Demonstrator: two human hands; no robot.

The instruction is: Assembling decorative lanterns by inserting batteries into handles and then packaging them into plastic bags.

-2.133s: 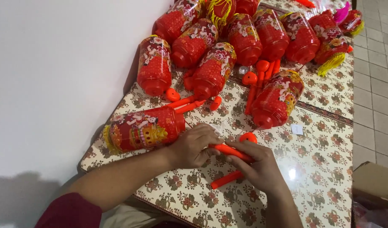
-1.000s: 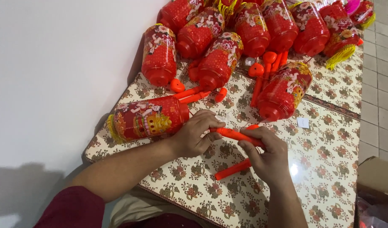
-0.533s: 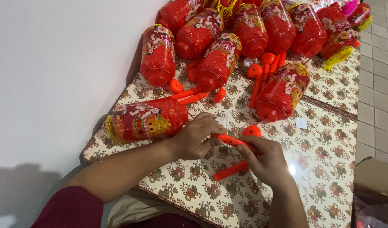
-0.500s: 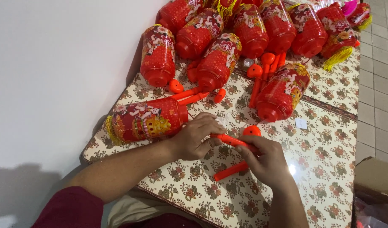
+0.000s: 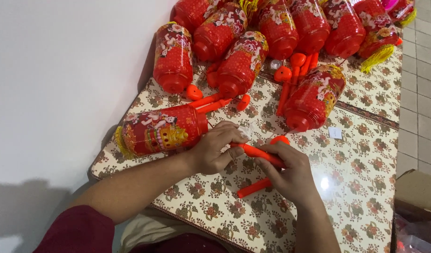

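Both hands (image 5: pixel 253 161) grip orange stick (image 5: pixel 257 154) | red lantern (image 5: pixel 161 130) beside

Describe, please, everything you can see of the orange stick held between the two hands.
The orange stick looks like smooth, glossy plastic: a slim rod lying nearly level just above the patterned tablecloth. The left hand pinches its near end, and the right hand wraps its far end, hiding that part. A rounded orange knob shows just beyond the right hand; whether it belongs to the stick cannot be told.
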